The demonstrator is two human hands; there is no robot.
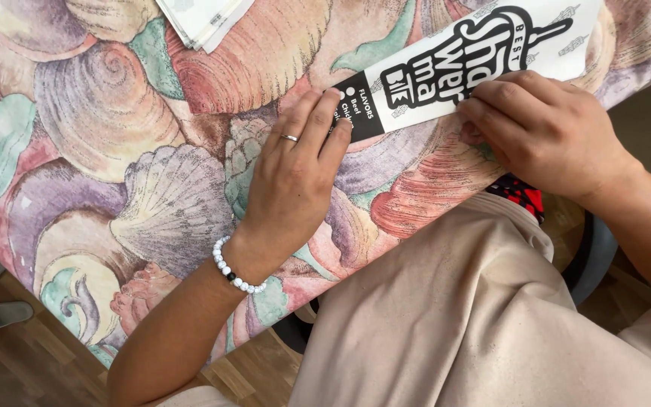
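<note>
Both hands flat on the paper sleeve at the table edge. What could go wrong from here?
1. The black-and-white paper sleeve lies near the table's edge; uneven pressure from the left hand and right hand might skew or crumple it.
2. The shell-print cloth may slide under the pressing hands.
3. The paper stack sits close by and could get nudged.

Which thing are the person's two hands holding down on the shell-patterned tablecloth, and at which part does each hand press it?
A flat black-and-white paper sleeve: left hand presses its black end, right hand its lower edge.
</note>
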